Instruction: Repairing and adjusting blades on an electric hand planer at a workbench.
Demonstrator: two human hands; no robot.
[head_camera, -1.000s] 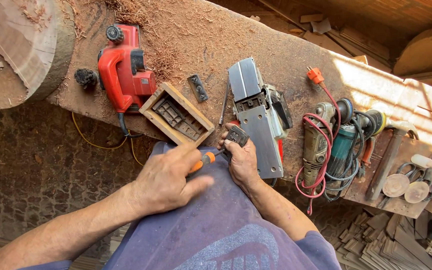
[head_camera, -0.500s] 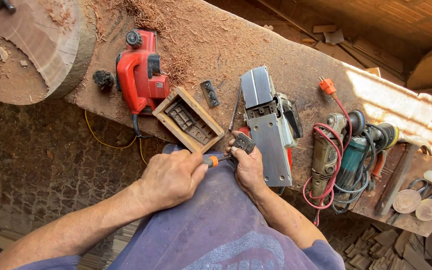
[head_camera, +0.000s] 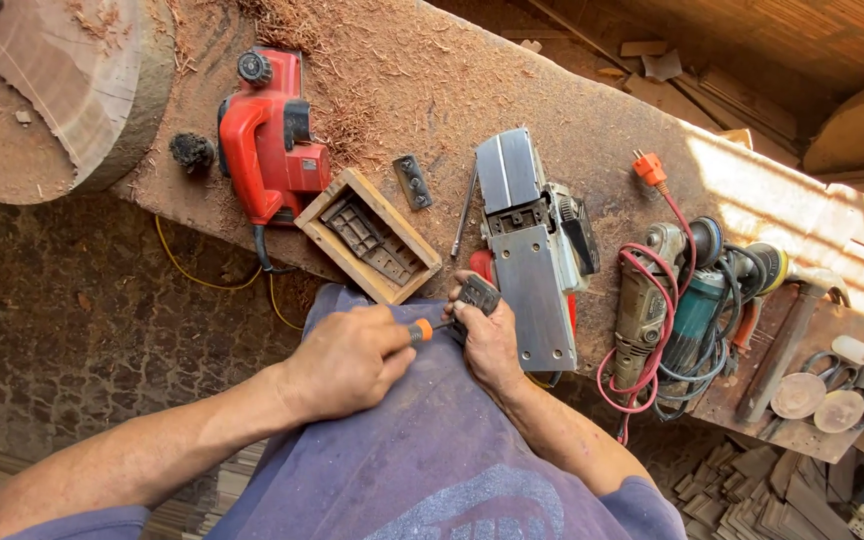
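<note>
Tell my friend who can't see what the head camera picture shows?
Seen from above, a person's left hand drives an orange-handled screwdriver into a small black part held by the right hand. Ahead, a dusty workbench holds an upturned grey planer, a red planer and a wooden box.

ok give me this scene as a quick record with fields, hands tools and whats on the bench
left hand: grips an orange-handled screwdriver, tip toward the small black part
right hand: holds a small black part at the bench edge
upturned planer: grey electric planer, sole up, beside the right hand
red planer: upright, further left
wooden box: holds dark metal pieces
bench: wooden plank strewn with sawdust
far right: angle grinders with tangled red cord
</note>
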